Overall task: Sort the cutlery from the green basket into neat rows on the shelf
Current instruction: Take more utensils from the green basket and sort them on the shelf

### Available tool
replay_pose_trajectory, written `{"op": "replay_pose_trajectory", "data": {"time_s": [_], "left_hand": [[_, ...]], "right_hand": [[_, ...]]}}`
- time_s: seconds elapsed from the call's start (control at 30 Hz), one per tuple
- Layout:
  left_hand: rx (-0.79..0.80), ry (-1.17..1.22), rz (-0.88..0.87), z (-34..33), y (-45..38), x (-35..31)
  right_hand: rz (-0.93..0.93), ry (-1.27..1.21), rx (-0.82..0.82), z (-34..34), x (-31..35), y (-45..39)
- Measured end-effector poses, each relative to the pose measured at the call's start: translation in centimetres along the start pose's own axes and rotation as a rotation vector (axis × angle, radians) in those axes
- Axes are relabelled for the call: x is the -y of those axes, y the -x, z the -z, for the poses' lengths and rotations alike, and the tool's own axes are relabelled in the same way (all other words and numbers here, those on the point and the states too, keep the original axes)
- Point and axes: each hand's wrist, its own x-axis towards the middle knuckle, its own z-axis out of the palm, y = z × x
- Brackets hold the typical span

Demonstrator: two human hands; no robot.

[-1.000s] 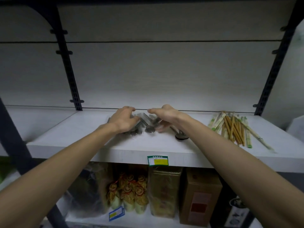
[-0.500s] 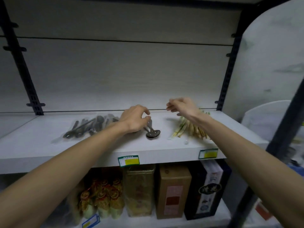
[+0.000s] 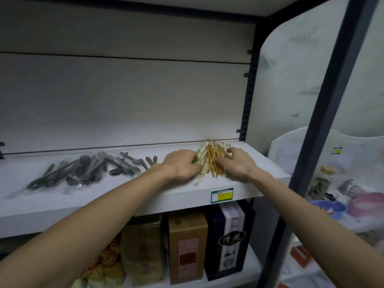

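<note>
**Both hands shift from the spoons to the chopstick pile**

White shelving fills this corner of the store. Nearest to me, on the lower level, stand a gold tin (image 3: 143,249), a brown box (image 3: 187,246) and a dark box with white lettering (image 3: 229,239). Above them runs the front edge of the shelf (image 3: 104,206), with a green and yellow price tag (image 3: 222,195) clipped on it.

A second ago both hands were busy in the metal spoons (image 3: 83,170), and half a second ago the left one was still at a spoon while the right reached across. Now the spoons lie alone on the left of the board, a loose overlapping heap and not a row. Both hands have come to the chopsticks (image 3: 212,161) at the right end. The left hand (image 3: 182,165) lies on the pile's left flank, fingers curled in against the wrapped pairs; whether it truly pinches any I cannot tell. The right hand (image 3: 239,163) has its fingers bent down onto the far right of the bundle, pressing or gathering.

My guess is the chopsticks are being squared up, since they lie fanned and crossed. Further back is only the pale back panel (image 3: 124,100). No green basket is in sight.
</note>
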Motion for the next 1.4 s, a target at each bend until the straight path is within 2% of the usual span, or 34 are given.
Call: {"op": "replay_pose_trajectory", "data": {"time_s": [0.2, 0.37, 0.5, 0.57, 0.7, 0.83, 0.9, 1.1, 1.27, 1.33, 1.4], "left_hand": [[-0.030, 0.152, 0.018, -0.7, -0.5, -1.8], [-0.060, 0.257, 0.011, -0.8, -0.1, -2.1], [-0.216, 0.061, 0.020, 0.6, 1.4, 0.8], [-0.235, -0.067, 0.071, 1.4, 2.2, 3.3], [-0.151, -0.165, 0.229, 2.2, 4.0, 9.3], [0.049, -0.201, 0.288, 1.9, 6.2, 14.0], [0.095, -0.180, 0.258, 1.9, 7.4, 15.4], [0.007, -0.053, 0.081, 3.2, 11.0, 18.1], [-0.066, 0.022, 0.047, 4.8, 13.4, 21.0], [-0.153, 0.016, 0.050, 5.1, 14.6, 22.0], [-0.259, -0.013, 0.063, 5.1, 16.3, 22.9]], "right_hand": [[0.126, -0.069, -0.036, 0.4, -1.3, 0.6], [0.202, -0.014, -0.078, 0.1, -2.0, -0.3], [0.246, 0.099, -0.297, -0.7, -0.9, -0.7], [0.350, 0.130, -0.328, -1.4, 1.1, -0.7], [0.545, 0.103, -0.174, -4.1, 6.7, 0.3], [0.631, 0.144, 0.002, -8.0, 12.3, 1.0], [0.620, 0.148, 0.062, -9.6, 14.5, 0.7], [0.505, 0.297, 0.339, -11.5, 18.5, 0.3], [0.428, 0.351, 0.337, -11.2, 20.4, 0.6], [0.467, 0.312, 0.234, -11.1, 21.5, 1.3], [0.536, 0.169, 0.084, -11.5, 22.7, 2.7]]}}
